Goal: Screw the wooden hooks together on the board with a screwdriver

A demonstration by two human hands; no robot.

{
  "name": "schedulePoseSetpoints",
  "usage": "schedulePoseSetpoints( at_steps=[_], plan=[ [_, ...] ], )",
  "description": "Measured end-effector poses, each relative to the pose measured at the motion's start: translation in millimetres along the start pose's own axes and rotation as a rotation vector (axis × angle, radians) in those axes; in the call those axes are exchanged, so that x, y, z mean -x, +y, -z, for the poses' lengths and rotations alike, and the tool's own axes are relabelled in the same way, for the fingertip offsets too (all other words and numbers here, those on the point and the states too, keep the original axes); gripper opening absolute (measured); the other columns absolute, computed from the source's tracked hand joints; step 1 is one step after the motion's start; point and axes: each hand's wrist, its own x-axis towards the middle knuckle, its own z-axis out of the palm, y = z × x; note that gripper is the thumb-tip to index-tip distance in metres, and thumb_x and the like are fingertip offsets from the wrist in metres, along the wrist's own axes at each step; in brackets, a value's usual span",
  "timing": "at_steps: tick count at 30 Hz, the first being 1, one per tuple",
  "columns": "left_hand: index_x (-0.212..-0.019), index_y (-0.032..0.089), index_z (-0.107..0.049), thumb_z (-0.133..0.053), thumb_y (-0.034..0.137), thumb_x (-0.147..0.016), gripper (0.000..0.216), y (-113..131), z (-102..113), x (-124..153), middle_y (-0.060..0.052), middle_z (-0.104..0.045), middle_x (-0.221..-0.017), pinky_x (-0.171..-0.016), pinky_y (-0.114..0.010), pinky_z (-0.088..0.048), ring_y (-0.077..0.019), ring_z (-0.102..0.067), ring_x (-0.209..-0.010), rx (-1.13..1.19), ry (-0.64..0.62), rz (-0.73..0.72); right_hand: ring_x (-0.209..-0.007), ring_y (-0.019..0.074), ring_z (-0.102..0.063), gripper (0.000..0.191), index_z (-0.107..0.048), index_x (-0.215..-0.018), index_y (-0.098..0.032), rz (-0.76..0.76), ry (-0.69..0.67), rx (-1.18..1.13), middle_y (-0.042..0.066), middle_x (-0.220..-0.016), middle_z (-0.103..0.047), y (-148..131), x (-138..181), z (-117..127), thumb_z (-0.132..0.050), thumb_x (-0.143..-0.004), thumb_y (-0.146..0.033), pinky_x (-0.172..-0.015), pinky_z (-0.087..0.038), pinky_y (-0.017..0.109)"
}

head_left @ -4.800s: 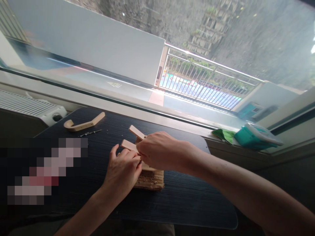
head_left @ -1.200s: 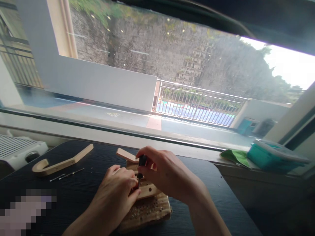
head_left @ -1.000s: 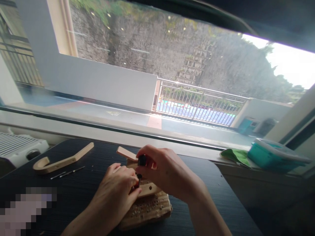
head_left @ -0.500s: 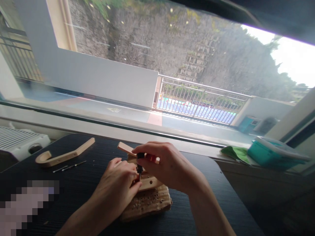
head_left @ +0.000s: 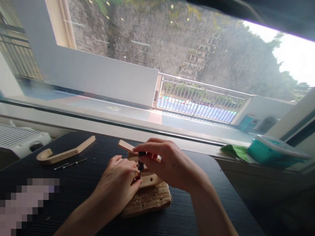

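My right hand [head_left: 169, 160] is closed around the dark handle of a screwdriver [head_left: 141, 158], held upright with its shaft pointing down. Below it lies a pale wooden piece [head_left: 147, 181] with a drilled hole, partly covered by my hands. My left hand [head_left: 119, 182] grips this wood on its left side, thumb and fingertips close beside the screwdriver shaft. The tip is hidden by the fingers. Beneath the wood is a brown corrugated cardboard block [head_left: 154, 200], pitted with many small holes. An angled wooden end [head_left: 125, 145] sticks out behind my hands.
A curved wooden hook [head_left: 65, 155] lies on the dark table [head_left: 81, 186] at the left, with thin metal rods [head_left: 75, 163] beside it. A white heater [head_left: 23, 141] stands at far left. A green cloth [head_left: 235, 152] and teal box [head_left: 269, 154] sit by the window at right.
The handle in my right hand has turned, and its red part no longer shows. Both hands, the wood and the cardboard stay in nearly the same place.
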Motion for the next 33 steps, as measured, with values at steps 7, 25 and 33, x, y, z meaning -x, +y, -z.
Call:
schedulePoseSetpoints(
  at_steps=[7, 25, 33],
  plan=[
    [-0.069, 0.024, -0.071, -0.059, 0.024, -0.078, 0.015, 0, 0, 1, -0.001, -0.069, -0.08, -0.104, -0.053, -0.025, -0.0224, -0.062, -0.087, 0.002, 0.006, 0.002, -0.073, 0.0085, -0.058, 0.024, -0.071, -0.105, -0.02, -0.01, 0.028, 0.018, 0.001, -0.092, -0.067, 1, -2, -4, -0.058, -0.085, -0.017, -0.069, -0.043, 0.02],
    [-0.075, 0.024, -0.071, -0.057, 0.021, -0.078, 0.014, 4, 5, 3, -0.003, -0.072, -0.085, -0.104, -0.049, -0.028, -0.0226, -0.062, -0.091, 0.027, 0.041, -0.035, -0.076, 0.0096, -0.057, 0.023, -0.071, -0.1, -0.018, 0.021, 0.0, 0.025, 0.002, -0.091, -0.067, -1, -3, -10, -0.053, -0.086, -0.013, -0.069, -0.039, 0.019],
    [-0.089, 0.024, -0.072, -0.058, 0.021, -0.078, 0.018, 6, 7, 1, -0.003, -0.073, -0.094, -0.104, -0.05, -0.028, -0.025, -0.062, -0.099, 0.024, 0.013, -0.001, -0.072, 0.0095, -0.056, 0.034, -0.069, -0.108, -0.021, -0.031, -0.105, -0.032, 0.0, -0.088, -0.069, -5, -2, -6, -0.047, -0.085, -0.008, -0.067, -0.039, 0.019]
  ],
)
